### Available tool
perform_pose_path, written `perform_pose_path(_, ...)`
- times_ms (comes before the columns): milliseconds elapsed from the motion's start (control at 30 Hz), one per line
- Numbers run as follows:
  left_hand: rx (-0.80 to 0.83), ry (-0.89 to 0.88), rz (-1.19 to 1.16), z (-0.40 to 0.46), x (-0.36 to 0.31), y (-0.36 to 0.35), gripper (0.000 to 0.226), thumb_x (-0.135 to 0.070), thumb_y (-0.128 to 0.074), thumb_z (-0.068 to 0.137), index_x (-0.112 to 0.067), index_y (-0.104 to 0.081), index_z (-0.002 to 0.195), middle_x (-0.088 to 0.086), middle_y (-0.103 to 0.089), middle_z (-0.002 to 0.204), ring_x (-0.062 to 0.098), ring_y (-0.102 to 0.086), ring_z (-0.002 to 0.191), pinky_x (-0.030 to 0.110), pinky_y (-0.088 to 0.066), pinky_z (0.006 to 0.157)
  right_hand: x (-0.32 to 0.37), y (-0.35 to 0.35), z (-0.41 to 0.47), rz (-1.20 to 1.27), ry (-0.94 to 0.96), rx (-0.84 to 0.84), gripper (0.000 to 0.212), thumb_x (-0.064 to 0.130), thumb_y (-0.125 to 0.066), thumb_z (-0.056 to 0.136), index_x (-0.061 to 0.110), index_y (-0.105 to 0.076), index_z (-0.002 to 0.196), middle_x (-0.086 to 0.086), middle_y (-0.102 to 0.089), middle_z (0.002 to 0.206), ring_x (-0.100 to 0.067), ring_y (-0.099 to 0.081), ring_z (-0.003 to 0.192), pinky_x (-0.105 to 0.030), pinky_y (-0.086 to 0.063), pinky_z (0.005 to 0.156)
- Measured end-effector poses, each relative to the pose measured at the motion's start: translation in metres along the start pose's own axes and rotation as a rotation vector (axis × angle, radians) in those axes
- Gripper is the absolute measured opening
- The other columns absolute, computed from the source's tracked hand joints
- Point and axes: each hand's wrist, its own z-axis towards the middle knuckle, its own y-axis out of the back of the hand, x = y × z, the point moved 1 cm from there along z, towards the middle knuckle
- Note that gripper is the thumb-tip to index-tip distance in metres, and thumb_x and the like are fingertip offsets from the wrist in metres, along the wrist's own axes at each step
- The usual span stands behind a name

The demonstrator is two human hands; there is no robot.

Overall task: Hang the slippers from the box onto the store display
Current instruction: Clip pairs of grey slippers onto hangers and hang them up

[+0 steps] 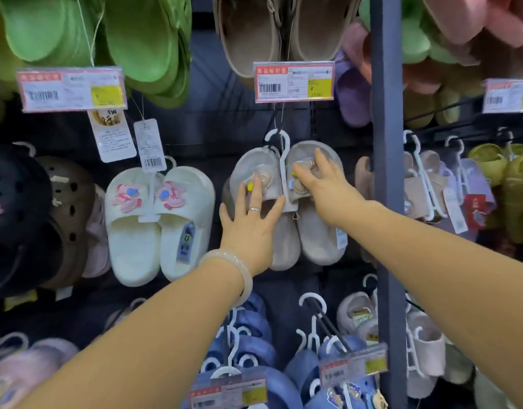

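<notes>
- Both arms reach up to a pair of grey slippers (287, 202) hanging on the store display, right in the middle of the view.
- The pair sits on a white plastic hanger (281, 160) whose hook goes up toward a dark peg just under a price tag (294, 81).
- Left hand (250, 222) lies flat on the left slipper, fingers straight and spread wide, fingertips up by the little charm with a yellow dot. It's pressing, not gripping. There's a ring on one finger and a pale bangle (239, 273) on that wrist.
- Right hand (325, 184) is on the strap of the right slipper, fingers stretched over the decoration there. Looks more like touching than grabbing, fingers pretty much relaxed.
- Just left of them hangs a pair of cream slippers (157, 222) with pink flower decorations, paper tags dangling above it.
- Further left there are dark and brown clogs (59, 214), partly cut off by the edge.
- Up top: green slippers (107, 36) on the left, beige ones (272, 28) above the price tag.
- A grey vertical post (387, 172) runs down just right of the grey pair; more pairs on white hangers sit past it.
- Below the arms, blue slippers (254, 343) hang on their own hangers with more price tags.
- No box shows anywhere in this view.
</notes>
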Motion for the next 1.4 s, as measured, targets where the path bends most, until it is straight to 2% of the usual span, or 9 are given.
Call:
perform_pose_path(167,0.123,0.005,0.075,0.01,-0.003,0.004,0.09,-0.028,-0.059,0.086,-0.039,0.006,0.147,0.009,0.042,0.147,0.037,0.03,0.139,0.063,-0.008,0.112,-0.004,-0.004,0.003,-0.108,-0.116,0.096,0.089,0.007,-0.052,0.088,0.039,0.007,0.146,-0.007,0.02,0.155,-0.036,0.003,0.143,-0.055,-0.033,0.104)
perform_pose_path(367,0.141,-0.011,0.191,0.007,0.008,0.003,0.084,-0.028,-0.056,0.088,-0.039,0.003,0.147,0.008,0.044,0.146,0.037,0.025,0.141,0.063,-0.012,0.111,-0.008,-0.022,-0.019,-0.382,0.086,0.073,0.111,0.051,-0.066,0.075,0.036,0.02,0.144,-0.007,0.033,0.151,-0.032,0.024,0.142,-0.066,-0.012,0.109)
perform_pose_path(600,0.132,-0.001,0.237,0.001,0.003,0.005,0.068,-0.036,-0.058,0.085,-0.031,-0.026,0.145,0.01,0.039,0.149,0.039,0.022,0.142,0.062,-0.004,0.112,-0.021,-0.012,-0.02,-0.22,0.097,0.224,0.118,0.044,-0.076,0.068,0.042,0.015,0.144,-0.003,0.037,0.149,-0.033,0.015,0.143,-0.062,-0.017,0.111)
perform_pose_path(700,0.102,0.212,-0.018,-0.006,-0.009,0.003,0.079,-0.05,-0.062,0.08,-0.031,-0.023,0.145,0.011,0.038,0.149,0.043,0.022,0.141,0.063,-0.004,0.112,-0.026,-0.018,-0.027,-0.064,0.079,0.102,0.114,0.031,-0.077,0.07,0.04,0.007,0.146,-0.006,0.027,0.154,-0.034,0.0,0.144,-0.056,-0.027,0.11)
perform_pose_path(833,0.152,0.591,-0.67,-0.017,-0.028,-0.009,0.113,-0.053,-0.074,0.068,-0.037,0.005,0.148,0.02,0.024,0.153,0.045,-0.005,0.142,0.052,-0.018,0.115,-0.025,-0.03,-0.031,0.395,-0.278,-0.112,0.103,0.015,-0.07,0.078,0.029,0.004,0.148,-0.015,-0.006,0.154,-0.037,-0.031,0.133,-0.046,-0.039,0.103)
perform_pose_path(967,0.105,0.659,-1.088,-0.021,-0.033,-0.032,0.123,-0.03,-0.081,0.069,-0.03,0.014,0.148,0.021,-0.016,0.152,0.033,-0.033,0.134,0.038,-0.031,0.107,-0.025,-0.045,-0.034,0.857,-0.648,0.021,0.107,0.023,-0.07,0.08,0.018,0.012,0.148,-0.016,-0.02,0.151,-0.033,-0.034,0.133,-0.041,-0.034,0.105)
perform_pose_path(1167,-0.064,0.855,-1.406,-0.007,-0.022,-0.058,0.124,-0.035,-0.08,0.067,-0.029,0.016,0.147,0.013,-0.032,0.148,0.034,-0.041,0.129,0.051,-0.036,0.107,-0.014,-0.086,-0.054,1.302,-0.739,0.132,0.097,0.038,-0.071,0.077,0.016,-0.005,0.145,-0.008,-0.042,0.139,-0.027,-0.045,0.123,-0.038,-0.035,0.088)
perform_pose_path(1267,0.055,0.993,-1.561,-0.004,-0.016,-0.066,0.114,-0.046,-0.082,0.056,-0.021,-0.015,0.145,0.012,-0.049,0.135,0.032,-0.056,0.11,0.044,-0.051,0.08,-0.006,-0.094,-0.05,1.314,-0.74,0.118,0.076,0.028,-0.072,0.078,0.014,-0.022,0.135,-0.009,-0.052,0.127,-0.028,-0.055,0.111,-0.036,-0.041,0.078)
perform_pose_path(1400,-0.009,1.004,-1.629,-0.002,-0.006,-0.077,0.065,-0.025,-0.082,0.069,-0.008,-0.049,0.123,0.011,-0.062,0.116,0.023,-0.064,0.085,0.028,-0.051,0.053,-0.018,-0.091,-0.049,1.307,-0.741,0.129,0.047,0.017,-0.058,0.088,0.017,-0.034,0.129,-0.009,-0.054,0.126,-0.026,-0.056,0.096,-0.036,-0.046,0.08)
